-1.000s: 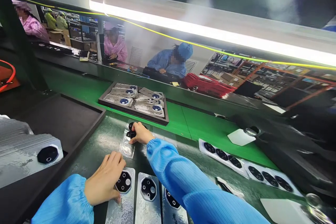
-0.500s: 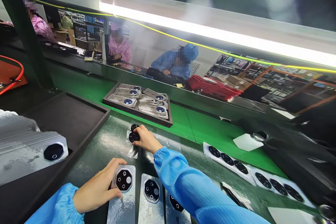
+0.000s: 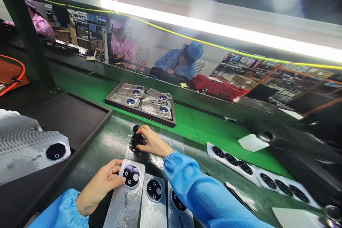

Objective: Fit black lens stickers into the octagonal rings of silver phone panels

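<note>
My left hand (image 3: 100,187) grips the upper left edge of a silver phone back cover (image 3: 127,199), thumb on its front beside the black camera area; the cover's top end is raised. Farther forward, my right hand (image 3: 155,142) has thumb and fingertips around the edge of a black octagonal camera lens cover (image 3: 137,139), above clear film on the bench. Another black lens cover (image 3: 136,128) lies just behind it. Two more silver back covers (image 3: 153,212) (image 3: 181,219) lie to the right of the held one, the farther partly hidden by my right sleeve.
A dark tray (image 3: 88,139) with a row of stacked back covers (image 3: 29,156) stands at left. Beyond, another tray (image 3: 141,114) of covers sits on the green surface. White strips with black lens covers (image 3: 231,162) and tweezers (image 3: 240,197) lie at right. Co-workers sit beyond the partition.
My left hand has taken hold of the back cover and raised its top end, shifting it slightly right. My right hand's fingers have opened a little around the nearer black lens cover.
</note>
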`<state>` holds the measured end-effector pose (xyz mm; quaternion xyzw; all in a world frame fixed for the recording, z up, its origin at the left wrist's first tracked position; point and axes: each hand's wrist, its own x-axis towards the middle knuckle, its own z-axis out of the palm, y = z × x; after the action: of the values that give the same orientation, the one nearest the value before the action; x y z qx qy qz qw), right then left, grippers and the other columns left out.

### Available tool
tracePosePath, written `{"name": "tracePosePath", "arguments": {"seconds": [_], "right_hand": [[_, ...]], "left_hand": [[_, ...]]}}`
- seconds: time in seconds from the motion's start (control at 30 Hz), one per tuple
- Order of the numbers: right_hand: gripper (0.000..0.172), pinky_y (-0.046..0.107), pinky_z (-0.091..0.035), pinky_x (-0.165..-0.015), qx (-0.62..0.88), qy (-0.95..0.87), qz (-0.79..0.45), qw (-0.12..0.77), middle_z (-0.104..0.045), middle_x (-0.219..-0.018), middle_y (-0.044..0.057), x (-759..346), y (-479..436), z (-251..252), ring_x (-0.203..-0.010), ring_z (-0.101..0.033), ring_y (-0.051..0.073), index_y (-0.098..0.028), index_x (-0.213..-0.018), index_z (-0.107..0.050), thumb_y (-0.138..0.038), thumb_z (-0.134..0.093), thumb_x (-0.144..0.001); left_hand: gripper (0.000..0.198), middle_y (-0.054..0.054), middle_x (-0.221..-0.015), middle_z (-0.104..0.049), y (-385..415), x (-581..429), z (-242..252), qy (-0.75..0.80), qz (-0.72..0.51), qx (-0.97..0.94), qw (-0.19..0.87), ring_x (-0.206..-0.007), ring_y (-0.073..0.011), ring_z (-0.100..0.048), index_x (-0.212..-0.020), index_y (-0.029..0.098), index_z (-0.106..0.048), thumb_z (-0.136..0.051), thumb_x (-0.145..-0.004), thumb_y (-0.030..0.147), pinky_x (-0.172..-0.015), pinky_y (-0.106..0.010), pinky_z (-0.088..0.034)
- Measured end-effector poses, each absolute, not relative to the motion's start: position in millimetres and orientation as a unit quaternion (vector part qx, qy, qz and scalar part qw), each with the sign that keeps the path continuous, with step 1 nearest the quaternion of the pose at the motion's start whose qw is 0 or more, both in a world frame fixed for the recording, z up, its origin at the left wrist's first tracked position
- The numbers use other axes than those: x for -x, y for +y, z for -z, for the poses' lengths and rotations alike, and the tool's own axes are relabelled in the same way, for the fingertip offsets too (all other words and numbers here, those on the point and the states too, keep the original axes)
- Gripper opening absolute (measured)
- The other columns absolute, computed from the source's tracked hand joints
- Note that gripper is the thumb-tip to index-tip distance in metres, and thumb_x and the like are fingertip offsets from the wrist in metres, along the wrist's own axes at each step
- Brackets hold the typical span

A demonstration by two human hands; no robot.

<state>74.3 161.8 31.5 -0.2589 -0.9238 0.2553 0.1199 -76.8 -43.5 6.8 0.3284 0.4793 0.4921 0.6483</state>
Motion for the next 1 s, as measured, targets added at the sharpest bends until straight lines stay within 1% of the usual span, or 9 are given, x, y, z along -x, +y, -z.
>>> {"name": "tracePosePath", "arguments": {"seconds": [0.07,0.17,0.3,0.4,0.5,0.6,0.73,0.87,1.0], "right_hand": [[0.043,0.036,-0.050,-0.090,0.251,-0.922,-0.261,0.134,-0.054,-0.118,0.006,-84.6,155.7,-43.3,-0.104,-0.059,0.021,-0.022,-0.110,-0.057,-0.016,-0.075,-0.071],[0.043,0.034,-0.052,-0.083,0.261,-0.913,-0.269,0.160,-0.054,-0.111,0.005,-110.0,146.5,-62.1,-0.097,-0.059,0.019,-0.022,-0.114,-0.055,-0.016,-0.071,-0.075],[0.040,0.032,-0.054,-0.078,0.288,-0.880,-0.313,0.211,-0.054,-0.104,0.004,-159.2,131.5,-81.2,-0.093,-0.058,0.018,-0.024,-0.117,-0.056,-0.017,-0.066,-0.078],[0.036,0.032,-0.055,-0.078,0.324,-0.846,-0.346,0.243,-0.056,-0.105,0.004,-198.5,115.8,-85.0,-0.094,-0.059,0.018,-0.024,-0.117,-0.058,-0.022,-0.062,-0.082],[0.032,0.033,-0.055,-0.080,0.368,-0.814,-0.361,0.268,-0.060,-0.108,0.005,-231.2,99.7,-78.0,-0.095,-0.061,0.019,-0.026,-0.118,-0.061,-0.029,-0.062,-0.085],[0.035,0.032,-0.056,-0.079,0.402,-0.783,-0.360,0.309,-0.062,-0.109,0.005,-253.6,87.7,-63.3,-0.092,-0.064,0.020,-0.026,-0.120,-0.062,-0.035,-0.063,-0.086],[0.032,0.029,-0.057,-0.074,0.421,-0.750,-0.355,0.365,-0.063,-0.106,0.006,-268.6,80.2,-40.9,-0.084,-0.064,0.018,-0.026,-0.116,-0.065,-0.034,-0.066,-0.085],[0.032,0.026,-0.057,-0.075,0.426,-0.728,-0.365,0.393,-0.062,-0.108,0.005,-272.9,77.6,-22.7,-0.088,-0.064,0.018,-0.029,-0.116,-0.065,-0.031,-0.068,-0.084],[0.032,0.026,-0.056,-0.077,0.424,-0.706,-0.391,0.411,-0.061,-0.112,0.005,-272.8,76.4,-10.1,-0.092,-0.063,0.019,-0.030,-0.117,-0.065,-0.033,-0.068,-0.086]], "left_hand": [[0.043,-0.007,-0.115,-0.068,-43.4,68.1,-12.2,0.472,-0.485,-0.318,0.664,-0.097,-0.0225,-0.067,-0.118,0.021,-0.055,-0.074,-0.083,0.038,-0.082,-0.032,-0.047],[0.045,-0.008,-0.114,-0.069,-41.1,52.0,-19.1,0.455,-0.465,-0.319,0.689,-0.095,-0.0231,-0.068,-0.121,0.021,-0.053,-0.073,-0.084,0.037,-0.074,-0.030,-0.046],[0.048,-0.007,-0.109,-0.071,-33.0,29.3,-24.9,0.425,-0.444,-0.323,0.720,-0.097,-0.0239,-0.068,-0.122,0.022,-0.052,-0.074,-0.082,0.034,-0.079,-0.032,-0.047],[0.044,-0.007,-0.107,-0.072,-24.0,12.7,-28.4,0.413,-0.434,-0.331,0.729,-0.096,-0.0231,-0.069,-0.117,0.022,-0.052,-0.074,-0.080,0.030,-0.081,-0.032,-0.047],[0.039,-0.004,-0.099,-0.073,-13.9,-2.3,-31.6,0.418,-0.424,-0.331,0.732,-0.087,-0.0204,-0.070,-0.112,0.022,-0.051,-0.071,-0.079,0.025,-0.075,-0.030,-0.047],[0.040,-0.003,-0.091,-0.074,-3.9,-13.9,-32.9,0.420,-0.415,-0.323,0.740,-0.080,-0.0191,-0.070,-0.111,0.021,-0.048,-0.071,-0.079,0.025,-0.072,-0.029,-0.047],[0.043,-0.004,-0.088,-0.075,6.4,-22.2,-30.3,0.432,-0.400,-0.320,0.743,-0.073,-0.0165,-0.069,-0.113,0.020,-0.047,-0.072,-0.078,0.027,-0.066,-0.025,-0.044],[0.048,-0.003,-0.085,-0.075,11.8,-24.5,-28.4,0.446,-0.395,-0.310,0.741,-0.068,-0.0142,-0.066,-0.117,0.019,-0.046,-0.072,-0.077,0.024,-0.062,-0.023,-0.041],[0.049,-0.005,-0.087,-0.075,14.0,-24.7,-31.4,0.441,-0.392,-0.296,0.751,-0.071,-0.0165,-0.067,-0.120,0.018,-0.046,-0.071,-0.080,0.026,-0.066,-0.026,-0.044]]}}
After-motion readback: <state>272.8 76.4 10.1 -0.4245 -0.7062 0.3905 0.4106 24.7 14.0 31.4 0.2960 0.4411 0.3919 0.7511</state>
